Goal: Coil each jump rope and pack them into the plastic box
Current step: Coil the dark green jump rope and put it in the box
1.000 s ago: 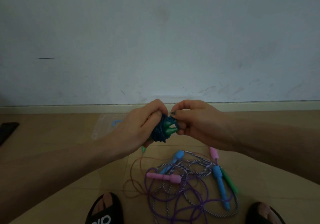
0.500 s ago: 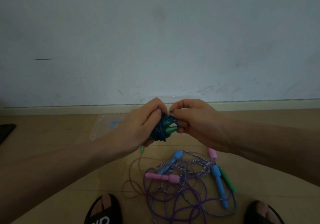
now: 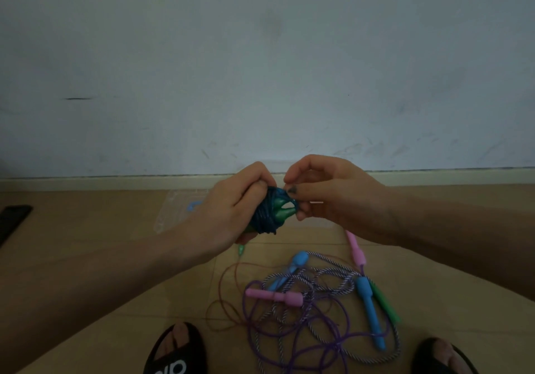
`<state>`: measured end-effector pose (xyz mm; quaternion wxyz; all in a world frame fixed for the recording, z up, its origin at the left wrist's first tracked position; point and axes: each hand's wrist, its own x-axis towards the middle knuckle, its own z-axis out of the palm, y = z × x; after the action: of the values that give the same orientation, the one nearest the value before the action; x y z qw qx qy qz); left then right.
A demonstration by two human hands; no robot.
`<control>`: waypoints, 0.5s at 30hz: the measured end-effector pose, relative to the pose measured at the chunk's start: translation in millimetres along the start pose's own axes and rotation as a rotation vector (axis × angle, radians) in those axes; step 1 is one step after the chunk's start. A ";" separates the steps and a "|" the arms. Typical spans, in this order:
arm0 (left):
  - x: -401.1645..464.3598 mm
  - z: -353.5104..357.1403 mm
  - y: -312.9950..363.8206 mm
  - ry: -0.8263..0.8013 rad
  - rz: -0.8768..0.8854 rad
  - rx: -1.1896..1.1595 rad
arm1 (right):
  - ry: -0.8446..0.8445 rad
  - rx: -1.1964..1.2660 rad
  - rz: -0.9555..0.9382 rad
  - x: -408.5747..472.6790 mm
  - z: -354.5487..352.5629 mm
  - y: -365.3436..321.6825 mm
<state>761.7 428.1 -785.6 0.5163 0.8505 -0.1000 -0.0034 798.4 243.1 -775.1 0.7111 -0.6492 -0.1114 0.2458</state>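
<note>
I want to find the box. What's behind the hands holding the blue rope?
Behind the left hand and right hand gripping the rope bundle, a clear plastic box lies on the floor by the wall. The hands cover most of it, so its inside stays hidden.

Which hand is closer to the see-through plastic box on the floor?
Left. The left hand is held in front of the plastic box, overlapping its right side. The right hand is further right, past the green jump rope bundle.

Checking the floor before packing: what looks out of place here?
The loose jump ropes lie tangled in one heap on the wooden floor, purple, striped and reddish cords crossing over each other. Only the dark blue rope bundle is coiled.
</note>
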 end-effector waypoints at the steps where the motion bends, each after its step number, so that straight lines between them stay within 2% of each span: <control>1: 0.0 0.0 0.3 -0.006 0.001 -0.013 | -0.005 -0.006 -0.001 -0.7 -1.1 -0.9; 15: 3.4 1.3 4.2 -0.073 -0.032 -0.145 | 0.031 0.080 0.012 1.7 -3.9 -0.6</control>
<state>764.2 424.5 -782.2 0.5724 0.8117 -0.1049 -0.0500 801.8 240.6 -775.3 0.7367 -0.6246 -0.0864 0.2443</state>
